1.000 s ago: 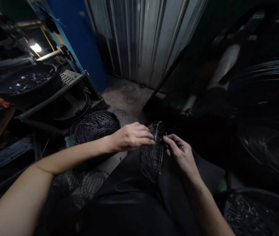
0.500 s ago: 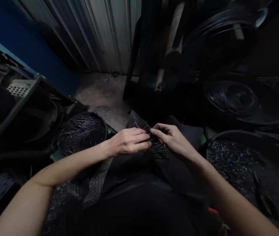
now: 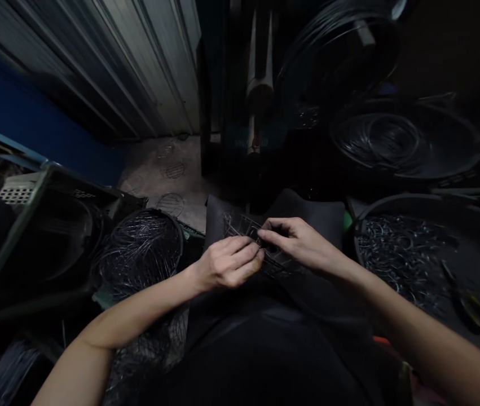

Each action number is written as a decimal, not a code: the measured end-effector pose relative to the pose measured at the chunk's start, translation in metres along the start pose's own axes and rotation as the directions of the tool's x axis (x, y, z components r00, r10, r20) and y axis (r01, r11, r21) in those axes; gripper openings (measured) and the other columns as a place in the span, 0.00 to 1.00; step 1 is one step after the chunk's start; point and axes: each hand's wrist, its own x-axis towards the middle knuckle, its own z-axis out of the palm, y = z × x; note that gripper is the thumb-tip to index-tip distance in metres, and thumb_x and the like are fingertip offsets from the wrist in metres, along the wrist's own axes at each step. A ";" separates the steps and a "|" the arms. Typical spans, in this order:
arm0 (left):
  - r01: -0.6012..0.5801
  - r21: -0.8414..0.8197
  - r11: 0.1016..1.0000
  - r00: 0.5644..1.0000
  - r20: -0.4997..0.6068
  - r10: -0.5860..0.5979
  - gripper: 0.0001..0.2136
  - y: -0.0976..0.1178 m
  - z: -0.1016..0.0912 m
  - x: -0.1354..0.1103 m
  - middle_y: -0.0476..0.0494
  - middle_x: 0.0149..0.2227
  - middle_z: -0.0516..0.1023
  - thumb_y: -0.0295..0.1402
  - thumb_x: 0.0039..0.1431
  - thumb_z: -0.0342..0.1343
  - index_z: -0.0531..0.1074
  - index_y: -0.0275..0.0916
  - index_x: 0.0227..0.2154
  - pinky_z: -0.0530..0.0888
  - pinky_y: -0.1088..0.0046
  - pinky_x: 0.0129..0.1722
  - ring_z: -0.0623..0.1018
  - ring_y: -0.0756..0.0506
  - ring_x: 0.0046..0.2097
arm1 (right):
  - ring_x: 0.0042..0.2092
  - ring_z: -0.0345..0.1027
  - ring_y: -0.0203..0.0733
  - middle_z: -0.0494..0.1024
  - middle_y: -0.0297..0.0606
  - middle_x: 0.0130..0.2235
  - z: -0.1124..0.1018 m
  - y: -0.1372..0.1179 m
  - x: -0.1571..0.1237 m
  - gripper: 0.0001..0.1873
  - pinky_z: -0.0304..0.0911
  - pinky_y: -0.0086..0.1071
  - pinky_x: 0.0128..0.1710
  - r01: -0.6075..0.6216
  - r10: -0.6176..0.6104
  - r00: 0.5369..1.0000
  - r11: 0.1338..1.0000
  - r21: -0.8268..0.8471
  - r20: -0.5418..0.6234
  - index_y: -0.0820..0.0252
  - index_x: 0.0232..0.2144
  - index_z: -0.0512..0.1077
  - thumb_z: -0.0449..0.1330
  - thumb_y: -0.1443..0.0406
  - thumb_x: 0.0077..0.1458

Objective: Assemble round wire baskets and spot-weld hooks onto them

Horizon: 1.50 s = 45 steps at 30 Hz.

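Clearly, in the head view, both hands meet over the person's dark clothing (image 3: 260, 332), working at a wire frame (image 3: 243, 223). The left hand (image 3: 233, 262) has its fingers bent together and grips the frame's near left part. The right hand (image 3: 294, 242) pinches at it from the right, thumb and forefinger drawn together; whether a smaller piece sits between those fingertips is too dark to tell. The wire frame lies tilted across the lap, partly hidden by both hands.

To the left stands a bucket (image 3: 179, 239) heaped with loose wire pieces (image 3: 142, 248), just beside a green rack (image 3: 5, 256). To the right, a wide dark tub (image 3: 476, 237) holds many small metal pieces (image 3: 400, 259), with pliers (image 3: 474, 310) at their right. Beyond that tub, on the far right, a wire coil (image 3: 377, 138) rests in another container. Round wire grids (image 3: 172, 170) lie on the floor (image 3: 191, 189) near a corrugated wall (image 3: 142, 73).
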 end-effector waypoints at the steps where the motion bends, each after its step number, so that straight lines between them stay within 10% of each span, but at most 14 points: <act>1: 0.009 0.011 1.000 1.000 0.002 -0.009 0.05 0.002 0.003 -0.001 0.44 0.30 0.79 0.24 0.58 0.51 0.72 0.32 0.32 0.77 0.74 0.33 0.78 0.48 0.34 | 0.31 0.63 0.36 0.73 0.32 0.28 0.000 0.003 0.000 0.14 0.56 0.29 0.30 -0.003 0.003 1.000 1.000 -0.002 -0.002 0.58 0.26 0.71 0.52 0.57 0.55; 26: 0.111 0.070 0.991 0.992 0.052 -0.114 0.03 0.018 0.037 -0.007 0.43 0.29 0.76 0.22 0.55 0.54 0.71 0.32 0.29 0.72 0.73 0.31 0.75 0.48 0.32 | 0.26 0.59 0.35 0.70 0.31 0.24 0.010 0.028 0.008 0.17 0.53 0.30 0.28 -0.099 0.086 0.989 0.988 -0.115 -0.117 0.57 0.24 0.68 0.51 0.53 0.57; 34: 0.186 -0.069 0.980 0.922 0.357 -0.150 0.08 0.019 0.025 -0.005 0.42 0.30 0.71 0.28 0.61 0.46 0.69 0.34 0.31 0.70 0.70 0.34 0.71 0.47 0.33 | 0.27 0.63 0.37 0.73 0.33 0.25 0.016 0.029 0.004 0.18 0.56 0.32 0.29 -0.067 0.055 0.991 0.992 -0.103 -0.119 0.57 0.24 0.69 0.51 0.53 0.56; 45: 0.274 -0.050 0.960 0.943 0.211 -0.258 0.11 0.044 0.034 -0.012 0.45 0.24 0.68 0.38 0.59 0.49 0.68 0.35 0.28 0.67 0.70 0.28 0.70 0.46 0.29 | 0.29 0.64 0.39 0.73 0.35 0.27 0.013 0.030 -0.005 0.18 0.58 0.33 0.31 -0.090 0.077 0.974 0.995 -0.052 -0.213 0.57 0.26 0.70 0.52 0.51 0.55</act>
